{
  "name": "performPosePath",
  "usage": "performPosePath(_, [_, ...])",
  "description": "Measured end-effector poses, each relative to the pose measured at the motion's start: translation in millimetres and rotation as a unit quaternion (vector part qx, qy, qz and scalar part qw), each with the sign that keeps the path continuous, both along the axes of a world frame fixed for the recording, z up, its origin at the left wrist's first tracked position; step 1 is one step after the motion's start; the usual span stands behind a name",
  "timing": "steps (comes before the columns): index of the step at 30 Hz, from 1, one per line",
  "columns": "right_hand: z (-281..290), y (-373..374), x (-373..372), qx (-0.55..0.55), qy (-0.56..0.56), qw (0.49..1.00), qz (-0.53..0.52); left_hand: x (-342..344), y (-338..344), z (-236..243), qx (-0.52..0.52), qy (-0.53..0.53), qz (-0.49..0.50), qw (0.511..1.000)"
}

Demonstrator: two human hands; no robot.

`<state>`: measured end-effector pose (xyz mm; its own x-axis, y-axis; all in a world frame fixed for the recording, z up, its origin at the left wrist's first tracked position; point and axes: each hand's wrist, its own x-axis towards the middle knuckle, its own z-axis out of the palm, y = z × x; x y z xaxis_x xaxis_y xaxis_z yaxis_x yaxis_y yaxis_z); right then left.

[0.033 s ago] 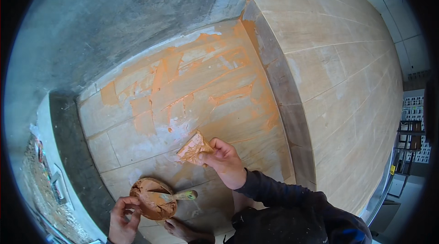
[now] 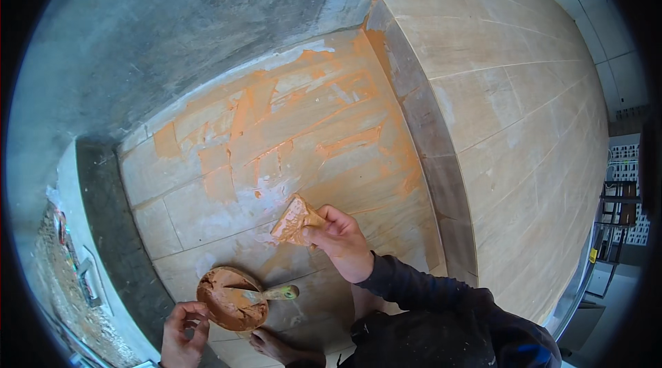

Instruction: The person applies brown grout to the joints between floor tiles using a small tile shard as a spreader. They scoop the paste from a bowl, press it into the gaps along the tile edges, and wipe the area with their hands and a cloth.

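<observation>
My right hand (image 2: pixel 339 242) pinches a flat, roughly triangular spreader (image 2: pixel 296 220) smeared with wet orange-brown grout, just above the tiled floor (image 2: pixel 207 220). Below and to the left stands a round bowl (image 2: pixel 215 280) with the same coloured paste inside. A putty knife (image 2: pixel 281 292) lies across the bowl, its greenish handle over the right rim and its blade in the paste. At the bowl's left side is my left hand (image 2: pixel 185 335), fingers bent and thumb apart from them, with nothing visible between. Whether its fingertips touch the rim is unclear.
Orange grout streaks (image 2: pixel 276 151) cover the far tiles and joints. A grey concrete wall (image 2: pixel 200 30) rises at the back left, and a low dark curb (image 2: pixel 114 195) edges the left side. On the right, a step (image 2: pixel 441 175) borders a larger tiled surface (image 2: pixel 517 126). My bare foot (image 2: pixel 269 344) is beside the bowl.
My left hand has shifted slightly left, its fingers drawing back a little from over the bowl. The spreader in my right hand has moved very slightly right and up.
</observation>
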<state>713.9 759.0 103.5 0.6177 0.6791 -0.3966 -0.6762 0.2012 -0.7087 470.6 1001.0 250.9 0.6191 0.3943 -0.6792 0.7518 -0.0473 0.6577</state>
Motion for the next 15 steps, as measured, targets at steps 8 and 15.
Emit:
performPosePath(8, [-5, -6, 25, -0.112, -0.033, 0.993, -0.011, -83, 20, -3, -0.020, -0.031, 0.097, 0.995])
performPosePath(15, [-32, -42, 105, -0.385, -0.399, 0.832, 0.021, -81, -31, -83, 0.018, -0.146, 0.219, 0.965])
